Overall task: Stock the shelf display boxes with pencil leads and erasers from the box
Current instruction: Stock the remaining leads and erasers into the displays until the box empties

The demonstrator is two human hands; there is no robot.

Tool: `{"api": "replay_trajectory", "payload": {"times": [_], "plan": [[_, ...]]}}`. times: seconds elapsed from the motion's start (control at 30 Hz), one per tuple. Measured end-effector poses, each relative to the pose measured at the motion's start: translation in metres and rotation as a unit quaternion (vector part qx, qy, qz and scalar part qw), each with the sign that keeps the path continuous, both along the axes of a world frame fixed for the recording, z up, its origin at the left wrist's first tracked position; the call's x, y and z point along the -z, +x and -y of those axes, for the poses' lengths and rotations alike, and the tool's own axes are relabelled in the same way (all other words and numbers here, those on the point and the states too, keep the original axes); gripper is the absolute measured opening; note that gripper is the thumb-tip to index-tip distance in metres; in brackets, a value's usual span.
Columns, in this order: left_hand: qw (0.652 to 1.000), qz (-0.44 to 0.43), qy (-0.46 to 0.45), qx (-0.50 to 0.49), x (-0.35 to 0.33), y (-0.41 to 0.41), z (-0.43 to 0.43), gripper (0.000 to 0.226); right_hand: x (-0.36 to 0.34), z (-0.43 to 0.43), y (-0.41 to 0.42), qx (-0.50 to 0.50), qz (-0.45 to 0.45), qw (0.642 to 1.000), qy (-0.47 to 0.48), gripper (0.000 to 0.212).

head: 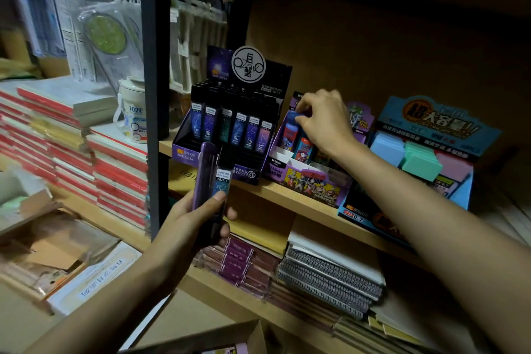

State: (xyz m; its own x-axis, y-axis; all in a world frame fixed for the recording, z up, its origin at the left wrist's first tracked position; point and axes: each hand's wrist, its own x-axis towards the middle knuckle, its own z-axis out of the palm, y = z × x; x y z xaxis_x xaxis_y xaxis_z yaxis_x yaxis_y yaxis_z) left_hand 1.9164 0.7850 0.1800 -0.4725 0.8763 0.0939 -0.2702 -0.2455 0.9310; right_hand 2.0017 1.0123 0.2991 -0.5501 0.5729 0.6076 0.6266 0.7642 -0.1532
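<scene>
Head view, as I watch remotely: my left hand (pixel 195 221) is low and in front of the shelf (pixel 287 200). Its fingers and thumb are curled round a few pencil lead cases (pixel 214 178), one purple and one dark, and hold them upright. Just behind them on the shelf stands the black lead display box (pixel 230 129), with a front row of starry blue and purple cases. My right hand (pixel 327 121) reaches to the purple cartoon display box (pixel 310 184) beside it, fingertips pinching a small blue packet (pixel 296 117) at the top of the back row. I cannot tell whether it holds an eraser or leads. To the right, a blue display box (pixel 459 126) holds pastel erasers (pixel 419 161). A cardboard box (pixel 227 335) edge shows at the bottom of the frame.
</scene>
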Motion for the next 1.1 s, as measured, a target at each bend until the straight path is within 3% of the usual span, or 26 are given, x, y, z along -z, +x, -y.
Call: {"api": "replay_trajectory", "payload": {"times": [0.17,0.23,0.27,0.3,0.4,0.5,0.57,0.7,0.87,0.93,1.0,1.1], "plan": [[1.0,0.007,0.014,0.013,-0.002,0.0,0.003,0.029,-0.004,0.014,0.007,0.002,0.066,0.997,0.029,0.022],[1.0,0.014,0.016,0.02,-0.004,0.0,0.004,0.03,-0.006,0.03,0.009,-0.038,0.044,0.998,0.028,0.022],[0.999,0.019,0.017,0.025,-0.005,0.0,0.005,0.031,-0.006,0.042,0.009,-0.084,0.01,0.996,-0.018,0.021],[0.999,0.025,0.02,0.034,-0.006,-0.001,0.005,0.032,-0.006,0.055,0.008,-0.143,-0.027,0.984,-0.106,0.02],[0.995,0.031,0.02,0.091,-0.009,-0.002,0.007,0.032,0.001,0.092,0.007,-0.29,-0.06,0.874,-0.385,0.024],[0.989,0.011,0.006,0.145,-0.01,0.001,0.011,0.035,0.018,0.108,0.008,-0.307,-0.06,0.818,-0.483,0.018],[0.986,0.005,-0.002,0.166,-0.011,0.004,0.013,0.039,0.028,0.114,0.01,-0.302,-0.101,0.801,-0.508,0.006],[0.984,-0.014,-0.027,0.176,-0.008,0.009,0.015,0.038,0.031,0.114,0.02,-0.267,-0.199,0.799,-0.501,0.005],[0.974,-0.054,-0.073,0.21,-0.015,0.001,0.018,0.022,0.002,0.095,0.045,-0.226,-0.34,0.83,-0.38,0.008],[0.99,-0.044,-0.079,0.11,-0.021,-0.005,0.016,0.022,-0.004,0.088,0.053,-0.218,-0.341,0.844,-0.351,0.008],[0.997,-0.037,-0.061,0.001,-0.025,-0.009,0.014,0.026,0.003,0.087,0.056,-0.219,-0.307,0.843,-0.383,0.008],[0.997,-0.064,-0.034,-0.031,-0.029,-0.005,0.013,0.037,0.023,0.096,0.048,-0.225,-0.264,0.829,-0.438,0.006]]}}
